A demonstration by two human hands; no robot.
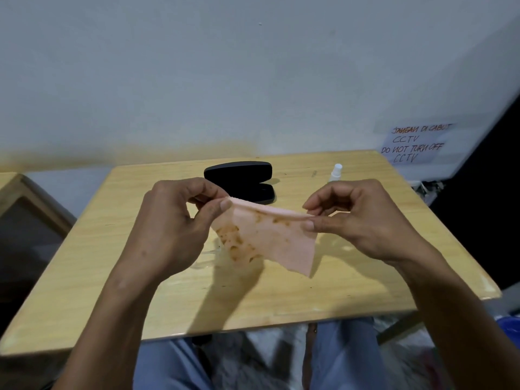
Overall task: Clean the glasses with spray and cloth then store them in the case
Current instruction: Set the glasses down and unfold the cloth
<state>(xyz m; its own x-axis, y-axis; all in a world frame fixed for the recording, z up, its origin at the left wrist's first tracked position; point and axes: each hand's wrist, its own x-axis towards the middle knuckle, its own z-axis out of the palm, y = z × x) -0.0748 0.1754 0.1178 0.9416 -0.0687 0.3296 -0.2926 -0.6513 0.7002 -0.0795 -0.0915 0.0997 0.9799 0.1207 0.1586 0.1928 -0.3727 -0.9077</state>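
Above the middle of the wooden desk (pixel 168 305), the left hand (pixel 171 229) and right hand (pixel 357 218) each pinch an upper corner of a stained pink cleaning cloth (pixel 270 237), holding it stretched between them. Clear-framed glasses (pixel 206 257) lie on the desk beneath the cloth, largely hidden. Behind stand the open black glasses case (pixel 239 178) and, to its right, a small spray bottle (pixel 336 173).

Dim overhead light, soft shadows on the table (pixel 168 305), wide-angle edge bending.
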